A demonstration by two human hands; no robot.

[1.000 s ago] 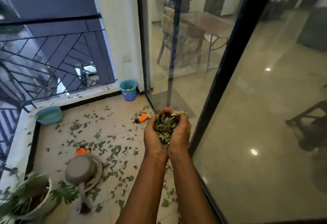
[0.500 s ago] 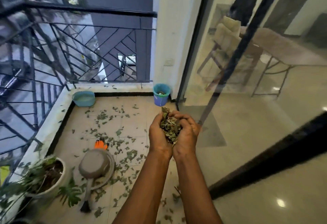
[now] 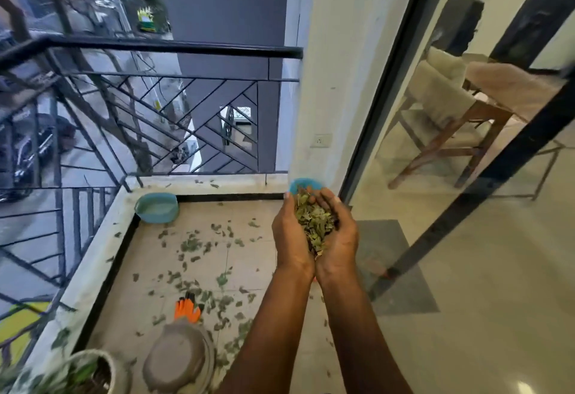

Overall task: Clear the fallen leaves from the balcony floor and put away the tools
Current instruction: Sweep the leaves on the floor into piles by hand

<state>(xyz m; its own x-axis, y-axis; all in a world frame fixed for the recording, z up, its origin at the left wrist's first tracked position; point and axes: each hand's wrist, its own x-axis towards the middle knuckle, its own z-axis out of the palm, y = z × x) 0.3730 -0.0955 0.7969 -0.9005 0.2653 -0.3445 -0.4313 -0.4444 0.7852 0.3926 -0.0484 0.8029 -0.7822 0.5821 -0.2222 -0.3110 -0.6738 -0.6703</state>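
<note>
Head view, and up front both arms reach out: left hand [image 3: 291, 238] and right hand [image 3: 340, 239] are pressed side by side into a cup, fingers curled up round a handful of leaves [image 3: 312, 225], green and dry brown, heaped between the palms and held above the balcony floor [image 3: 149, 272]. Taking the teal basin [image 3: 157, 211] in the far left corner of the floor as our marker, the cupped hands show well to the right of it. Down at the near edge, on the basin's side but far closer to us, sits a white plant pot [image 3: 109, 368] with green foliage, and just right of that pot lies a grey round pan [image 3: 179, 359]. Touching the pan's far rim is an orange tool [image 3: 186, 311], blurred, with dark tips; what it is, I cannot tell. Between that and the basin, loose leaves [image 3: 191, 246] lie scattered over the pale tiles, thickest near the orange tool. Level with the basin and well right of it, the rim of a blue bucket [image 3: 300, 182] peeks out just past the fingertips; whether the hands are over it, I cannot tell. Behind the basin rises the black railing [image 3: 174, 48], street beyond. Right of it on the white wall is a wall socket [image 3: 322, 140], then the glass door [image 3: 466, 222].
</note>
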